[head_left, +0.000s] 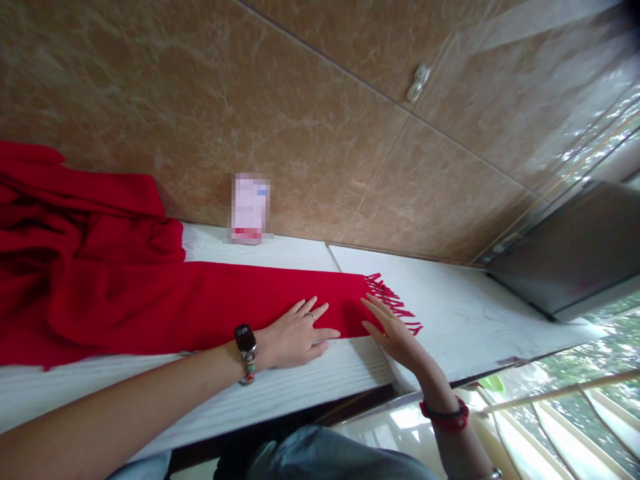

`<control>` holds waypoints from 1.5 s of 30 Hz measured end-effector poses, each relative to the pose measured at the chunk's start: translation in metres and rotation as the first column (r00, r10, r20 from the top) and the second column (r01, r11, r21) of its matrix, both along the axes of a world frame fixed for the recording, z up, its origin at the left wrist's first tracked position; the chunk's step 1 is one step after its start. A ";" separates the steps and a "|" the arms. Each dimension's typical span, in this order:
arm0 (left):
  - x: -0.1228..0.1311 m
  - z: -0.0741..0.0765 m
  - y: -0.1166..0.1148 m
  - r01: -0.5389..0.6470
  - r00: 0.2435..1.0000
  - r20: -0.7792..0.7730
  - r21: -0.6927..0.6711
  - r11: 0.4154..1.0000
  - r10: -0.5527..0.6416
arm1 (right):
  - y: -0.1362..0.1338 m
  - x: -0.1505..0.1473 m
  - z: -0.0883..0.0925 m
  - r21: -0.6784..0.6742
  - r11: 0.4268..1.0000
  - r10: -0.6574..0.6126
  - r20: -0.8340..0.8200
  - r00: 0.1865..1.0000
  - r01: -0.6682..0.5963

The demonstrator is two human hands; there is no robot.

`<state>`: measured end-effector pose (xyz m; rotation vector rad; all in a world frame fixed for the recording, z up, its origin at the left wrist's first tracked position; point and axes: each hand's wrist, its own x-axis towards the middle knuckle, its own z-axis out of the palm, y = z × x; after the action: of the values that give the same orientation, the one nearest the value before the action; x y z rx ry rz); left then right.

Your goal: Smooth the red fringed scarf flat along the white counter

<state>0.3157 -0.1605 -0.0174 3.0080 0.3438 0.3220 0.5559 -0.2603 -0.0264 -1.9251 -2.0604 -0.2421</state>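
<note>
A red scarf [150,300] with a fringed end [393,303] lies stretched along a white wood-grain ledge [465,313], bunched into a heap at the far left. My left hand [295,333], with a watch and a bead bracelet on the wrist and a ring on one finger, rests flat on the scarf's near edge, fingers spread. My right hand [393,333], a red band on its wrist, lies flat with fingers stretched out at the fringed end, touching the fabric.
A brown marble-tiled wall [300,113] rises behind the ledge, with a small white hook [418,81] on it. A small pink box [249,210] stands against the wall. A window frame and railing are at the right.
</note>
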 end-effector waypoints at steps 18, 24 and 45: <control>0.014 0.009 -0.004 0.009 0.998 0.049 0.319 0.948 -0.026 | 0.009 -0.035 0.013 -0.009 0.994 0.110 0.059 0.992 -0.110; 0.035 0.007 0.000 0.037 0.998 0.042 0.347 0.937 -0.055 | 0.016 -0.030 0.014 0.102 0.993 0.051 0.148 0.988 -0.066; 0.034 0.009 -0.005 0.019 0.995 0.092 0.312 0.950 -0.050 | 0.007 -0.016 0.002 0.291 0.955 -0.005 0.184 0.983 -0.050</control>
<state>0.3500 -0.1650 -0.0088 3.2837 0.2523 0.5703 0.5397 -0.2532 -0.0247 -1.7517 -2.0189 -0.7044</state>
